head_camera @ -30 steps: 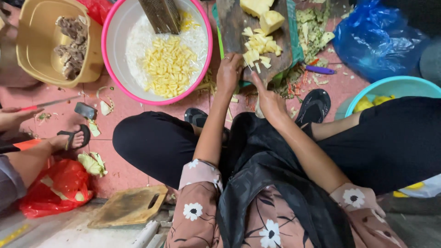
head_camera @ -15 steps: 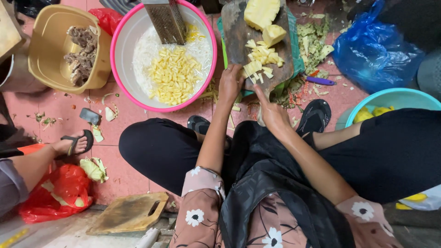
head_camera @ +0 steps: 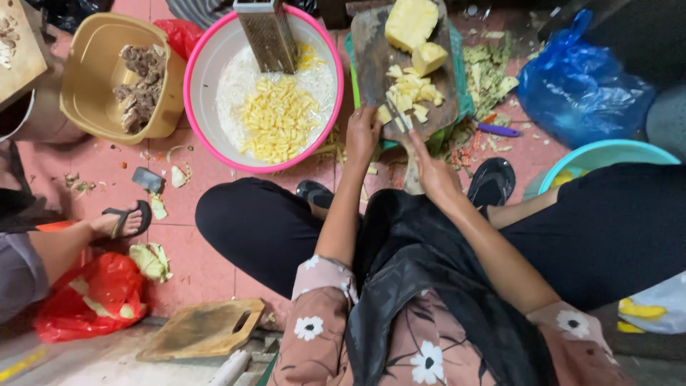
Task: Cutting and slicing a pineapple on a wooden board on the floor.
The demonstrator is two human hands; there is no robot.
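A dark wooden cutting board [head_camera: 371,64] lies on the floor in front of me. It bears a big pineapple block [head_camera: 411,21], a smaller chunk [head_camera: 430,56] and several small yellow pieces [head_camera: 411,89]. My left hand [head_camera: 362,134] rests on the board's near edge, fingertips beside the cut pieces. My right hand [head_camera: 431,170] grips a thin-bladed knife [head_camera: 398,114], whose blade lies among the pieces.
Left of the board stands a pink-rimmed basin [head_camera: 200,64] with yellow pieces, white shreds and a metal grater [head_camera: 268,32]. Also here: tan tub [head_camera: 93,71], blue bag [head_camera: 579,86], teal basin [head_camera: 607,154], peel scraps [head_camera: 489,68], red bag [head_camera: 93,297], spare board [head_camera: 204,329], another person's sandalled foot [head_camera: 125,218].
The view has tilted, so the board and basin sit lower in the picture. Both hands stay at the board's near edge, and the knife blade now shows among the pieces.
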